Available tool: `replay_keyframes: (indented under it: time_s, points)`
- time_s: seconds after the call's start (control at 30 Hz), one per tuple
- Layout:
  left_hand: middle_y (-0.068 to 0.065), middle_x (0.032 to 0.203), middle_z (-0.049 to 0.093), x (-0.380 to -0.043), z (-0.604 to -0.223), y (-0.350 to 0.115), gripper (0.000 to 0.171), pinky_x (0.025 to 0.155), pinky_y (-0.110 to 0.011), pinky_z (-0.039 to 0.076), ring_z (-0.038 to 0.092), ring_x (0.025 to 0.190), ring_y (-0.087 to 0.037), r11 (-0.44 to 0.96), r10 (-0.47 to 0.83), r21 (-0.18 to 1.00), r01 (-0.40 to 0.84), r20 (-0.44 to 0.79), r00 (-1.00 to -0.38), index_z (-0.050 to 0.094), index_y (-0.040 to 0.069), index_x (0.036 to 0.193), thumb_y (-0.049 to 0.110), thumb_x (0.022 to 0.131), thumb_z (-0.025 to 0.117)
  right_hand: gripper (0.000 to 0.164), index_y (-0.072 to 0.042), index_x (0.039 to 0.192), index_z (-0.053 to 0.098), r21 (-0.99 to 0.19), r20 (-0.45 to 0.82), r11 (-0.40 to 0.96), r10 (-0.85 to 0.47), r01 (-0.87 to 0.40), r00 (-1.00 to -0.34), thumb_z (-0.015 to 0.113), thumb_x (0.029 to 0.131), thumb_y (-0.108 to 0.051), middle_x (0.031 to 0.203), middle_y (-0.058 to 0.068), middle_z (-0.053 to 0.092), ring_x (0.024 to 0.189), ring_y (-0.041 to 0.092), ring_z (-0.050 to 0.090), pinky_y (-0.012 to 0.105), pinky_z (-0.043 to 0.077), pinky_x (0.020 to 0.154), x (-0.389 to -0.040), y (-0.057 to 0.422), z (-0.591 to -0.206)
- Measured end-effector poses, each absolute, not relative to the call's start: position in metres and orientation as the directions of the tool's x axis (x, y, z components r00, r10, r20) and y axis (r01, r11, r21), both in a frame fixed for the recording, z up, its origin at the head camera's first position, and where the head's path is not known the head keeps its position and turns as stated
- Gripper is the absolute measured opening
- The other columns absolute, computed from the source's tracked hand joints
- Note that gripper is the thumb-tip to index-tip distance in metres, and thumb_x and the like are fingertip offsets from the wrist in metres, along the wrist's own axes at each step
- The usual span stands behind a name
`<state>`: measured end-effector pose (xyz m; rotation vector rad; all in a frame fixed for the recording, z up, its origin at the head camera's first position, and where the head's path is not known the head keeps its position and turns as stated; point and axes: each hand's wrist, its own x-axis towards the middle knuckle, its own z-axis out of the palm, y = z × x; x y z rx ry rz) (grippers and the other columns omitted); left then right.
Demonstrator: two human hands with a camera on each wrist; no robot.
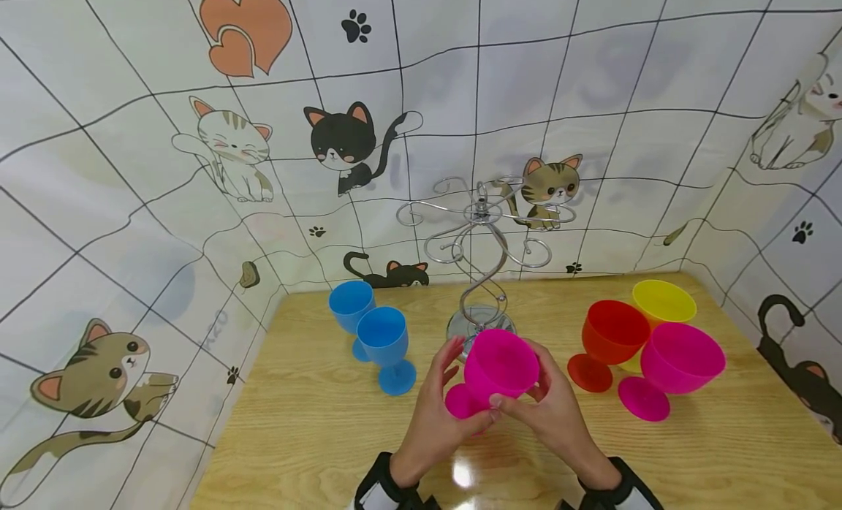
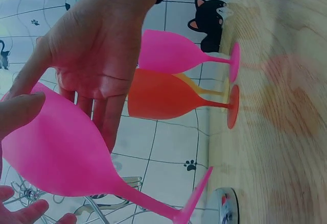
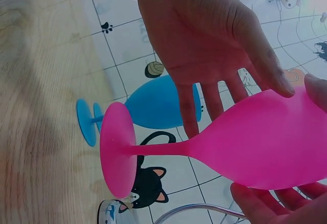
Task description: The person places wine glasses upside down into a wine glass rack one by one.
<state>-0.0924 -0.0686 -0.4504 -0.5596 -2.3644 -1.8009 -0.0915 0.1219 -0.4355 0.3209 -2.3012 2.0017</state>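
A pink plastic goblet (image 1: 501, 364) is held between both hands, tilted with its rim leaning away from its foot. My left hand (image 1: 437, 411) grips the bowl from the left, thumb on the near side. From the right, my right hand (image 1: 552, 411) holds the same bowl with its thumb in front and fingers behind. In the left wrist view, the goblet's stem and foot (image 2: 196, 196) hang slanted above the table. The right wrist view has the pink bowl (image 3: 265, 142) between the thumbs and fingers of both hands.
A silver wire stand (image 1: 483, 276) with curled arms rises behind the hands. Two blue goblets (image 1: 384, 338) stand at the left. A red goblet (image 1: 615, 331), a yellow goblet (image 1: 664, 299) and another pink goblet (image 1: 683, 358) stand at the right. Cat-print cloth surrounds the wooden table (image 1: 296, 437).
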Motion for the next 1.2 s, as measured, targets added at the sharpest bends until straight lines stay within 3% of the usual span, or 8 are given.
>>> replay_keyframes:
  time_s: [0.13,0.3,0.47,0.63,0.93,1.2]
  points:
    - [0.004,0.152,0.041,-0.092,-0.453,-0.066,0.097,0.102,-0.047,0.05,0.044,0.136,-0.024,0.33,0.22,0.833,0.445,0.39,-0.894,0.028,0.024,0.153,0.033,0.075,0.085,0.077,-0.011,0.145,0.037,-0.977,0.191,0.069,-0.109,-0.199,-0.975,0.078,0.08,-0.004,0.137,0.008,0.05,0.115,0.009,0.055,0.02,0.056,0.087,-0.09,0.12,-0.438]
    - [-0.007,0.146,0.047,-0.092,-0.461,-0.061,0.103,0.089,-0.034,0.058,0.052,0.128,-0.025,0.487,0.229,0.665,0.565,0.527,-0.818,0.026,0.016,0.154,0.031,0.073,0.087,0.076,-0.008,0.144,0.036,-0.98,0.198,-0.02,-0.127,-0.197,-0.972,0.076,0.08,0.0,0.135,0.007,0.05,0.116,0.014,0.056,0.023,0.057,0.087,-0.088,0.115,-0.442]
    - [-0.009,0.143,0.048,-0.094,-0.465,-0.057,0.099,0.088,-0.032,0.059,0.055,0.124,-0.024,0.437,0.211,0.674,0.595,0.567,-0.797,0.028,0.01,0.151,0.025,0.074,0.087,0.077,-0.007,0.143,0.034,-0.969,0.235,-0.096,-0.1,-0.226,-0.967,0.073,0.079,0.006,0.135,0.006,0.05,0.116,0.016,0.056,0.023,0.057,0.088,-0.087,0.111,-0.446]
    - [-0.005,0.139,0.05,-0.094,-0.465,-0.053,0.089,0.087,-0.027,0.058,0.057,0.12,-0.021,0.418,0.206,0.684,0.599,0.571,-0.795,0.031,0.015,0.148,0.029,0.078,0.084,0.075,-0.006,0.143,0.032,-0.963,0.235,-0.153,-0.081,-0.221,-0.969,0.07,0.08,0.008,0.135,0.005,0.05,0.117,0.018,0.056,0.023,0.056,0.089,-0.088,0.11,-0.448]
    - [-0.005,0.139,0.051,-0.096,-0.463,-0.055,0.088,0.088,-0.03,0.058,0.058,0.12,-0.022,0.44,0.226,0.667,0.602,0.567,-0.792,0.034,0.013,0.148,0.025,0.077,0.085,0.084,-0.015,0.148,0.024,-0.969,0.23,-0.116,-0.108,-0.218,-0.967,0.071,0.082,0.004,0.14,0.007,0.044,0.122,0.017,0.051,0.024,0.056,0.09,-0.089,0.114,-0.446]
    - [-0.006,0.143,0.05,-0.101,-0.457,-0.064,0.095,0.094,-0.039,0.057,0.055,0.128,-0.026,0.56,0.252,0.526,0.64,0.628,-0.736,0.036,0.013,0.148,0.02,0.07,0.09,0.114,-0.019,0.157,0.008,-0.912,0.399,0.02,-0.177,-0.409,-0.9,0.078,0.071,0.007,0.156,0.011,0.026,0.138,0.007,0.039,0.013,0.043,0.101,-0.095,0.128,-0.439]
